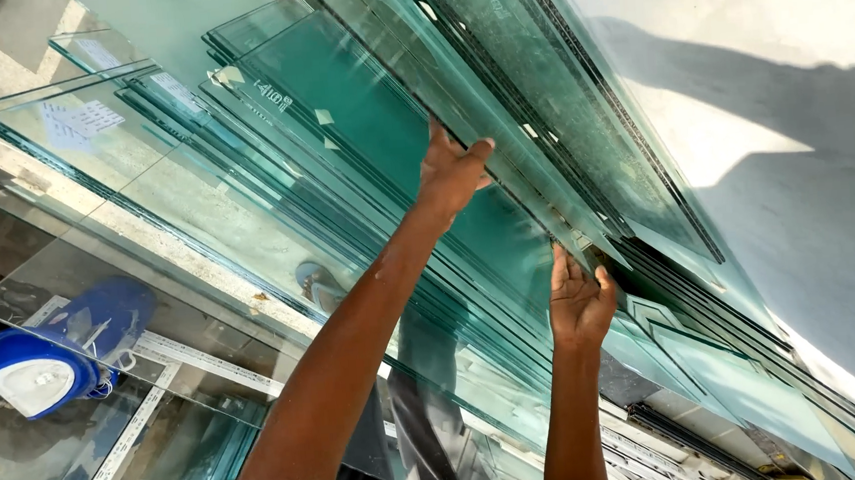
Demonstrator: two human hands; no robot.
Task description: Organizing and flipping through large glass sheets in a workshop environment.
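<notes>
Both arms reach up to a stack of greenish glass sheets (pixel 341 146) leaning against a pale wall (pixel 732 8). The left hand (pixel 451 173) is open, its fingers spread flat against the edge of one glass sheet (pixel 532 152) near the top of the stack. The right hand (pixel 580 301) sits lower and to the right, fingers curled up around the same sheet's lower edge, gripping it. The sheet tilts away from the rest of the stack. Small paper labels (pixel 83 119) stick to the glass at upper left. Below, at left, a blue and white container (pixel 35 370) shows through more glass.
</notes>
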